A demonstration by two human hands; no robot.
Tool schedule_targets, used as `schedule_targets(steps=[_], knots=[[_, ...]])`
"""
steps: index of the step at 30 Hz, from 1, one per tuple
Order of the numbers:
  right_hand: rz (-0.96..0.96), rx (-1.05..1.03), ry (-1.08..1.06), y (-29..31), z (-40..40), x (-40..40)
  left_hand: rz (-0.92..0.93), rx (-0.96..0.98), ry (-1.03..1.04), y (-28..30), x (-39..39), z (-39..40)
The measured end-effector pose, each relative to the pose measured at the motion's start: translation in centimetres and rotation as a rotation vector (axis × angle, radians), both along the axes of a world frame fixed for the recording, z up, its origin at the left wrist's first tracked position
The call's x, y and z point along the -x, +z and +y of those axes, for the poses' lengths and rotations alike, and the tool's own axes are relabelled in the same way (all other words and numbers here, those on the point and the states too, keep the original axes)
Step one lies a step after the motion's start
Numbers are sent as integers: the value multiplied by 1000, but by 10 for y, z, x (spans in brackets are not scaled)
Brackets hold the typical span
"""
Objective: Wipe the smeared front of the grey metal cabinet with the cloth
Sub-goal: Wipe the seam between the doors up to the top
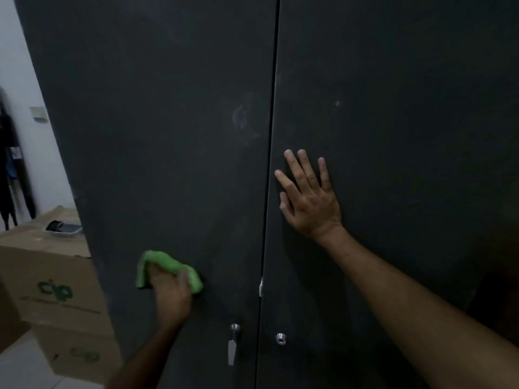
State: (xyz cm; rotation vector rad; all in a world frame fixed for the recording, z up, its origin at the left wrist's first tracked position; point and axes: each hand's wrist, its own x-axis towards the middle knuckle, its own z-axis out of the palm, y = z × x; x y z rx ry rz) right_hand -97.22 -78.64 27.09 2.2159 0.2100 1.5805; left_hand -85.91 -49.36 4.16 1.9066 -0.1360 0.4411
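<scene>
The dark grey metal cabinet (pixel 174 136) fills the view, with two doors meeting at a vertical seam. Pale smears (pixel 243 116) show on the left door near the seam, and fainter marks on the right door. My left hand (pixel 170 296) grips a bunched green cloth (pixel 168 266) and holds it against the lower part of the left door. My right hand (pixel 307 196) lies flat on the right door, fingers spread and straight, just right of the seam.
A metal handle (pixel 233 343) hangs on the left door low down, with a round lock (pixel 280 338) on the right door. Stacked cardboard boxes (pixel 53 279) stand at the left beside the cabinet, with a small dark object on top. A white wall lies behind them.
</scene>
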Motion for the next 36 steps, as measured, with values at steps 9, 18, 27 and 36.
schedule_targets(steps=[9, 18, 27, 36], knots=[[-17, -2, -38, 0, 1, -2, -75, 185, 259, 123, -70, 36], [-14, 5, -48, 0, 1, -1, 268, 353, 261, 45, -97, 91], [-7, 1, -59, 0, 1, 0, 102, 307, 206, 9, -80, 67], [-50, -6, -31, -4, 0, -3, 114, 353, 222, 4, -102, 99]])
